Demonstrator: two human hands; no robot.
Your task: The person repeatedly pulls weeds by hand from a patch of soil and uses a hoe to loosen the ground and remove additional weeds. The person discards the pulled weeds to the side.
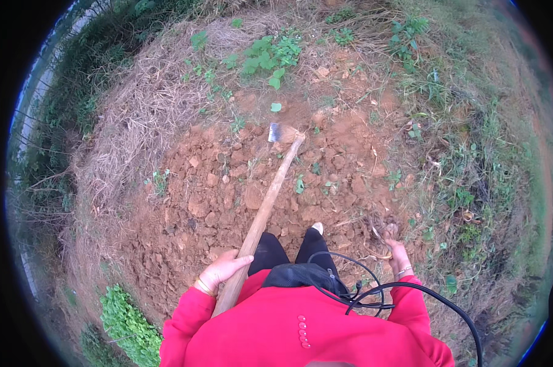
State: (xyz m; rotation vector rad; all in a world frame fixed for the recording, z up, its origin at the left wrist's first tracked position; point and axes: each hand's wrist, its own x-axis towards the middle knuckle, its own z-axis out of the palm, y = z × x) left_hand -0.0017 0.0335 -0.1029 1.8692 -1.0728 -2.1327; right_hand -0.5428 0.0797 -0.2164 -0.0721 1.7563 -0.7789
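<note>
My left hand (222, 270) is closed round the lower part of a hoe's long wooden handle (266, 208). The handle slants up and away to the right, and the hoe's metal blade (274, 133) rests on the broken soil ahead of me. Out to my right, my right hand (399, 255) is closed on a clump of pulled weeds (383, 229) with brownish roots or stems, held low over the ground. Its fingers are partly hidden, and I cannot make out the clump's exact kind.
Cloddy reddish soil (227, 183) spreads before my feet. Dry grass (148, 98) lies to the left, leafy green plants (270, 56) stand ahead, and weeds (466, 196) line the right. A bushy green plant (129, 324) is at lower left. Black cables (435, 290) loop beside my waist.
</note>
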